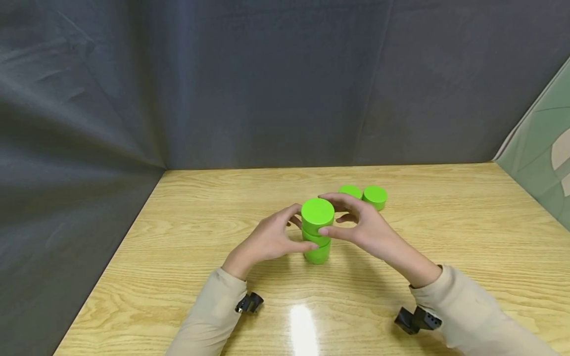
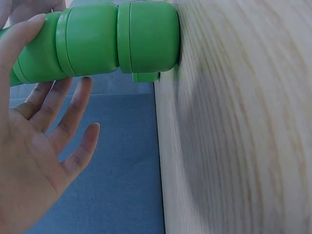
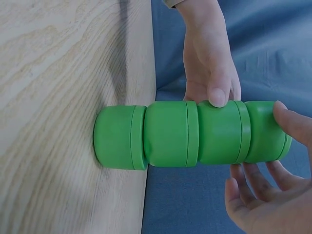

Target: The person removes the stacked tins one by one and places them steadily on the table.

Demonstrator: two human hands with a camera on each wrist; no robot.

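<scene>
Several small green lidded jars stand in an upright stack (image 3: 168, 134) on the wooden table. In the head view, my right hand (image 1: 371, 230) grips the top jar (image 1: 317, 211), its thumb on the near side and its fingers round the far side. Lower down, my left hand (image 1: 267, 240) holds the stack from the left. The right wrist view shows the left thumb on the jar just below the top one (image 3: 222, 136). How firmly the left fingers press at the back is hidden.
Behind the right hand, two more green jars (image 1: 375, 196) sit side by side on the wooden table (image 1: 200, 207). A dark grey cloth (image 1: 276, 89) hangs at the back and left. A pale green patterned panel (image 1: 539, 143) stands at the right.
</scene>
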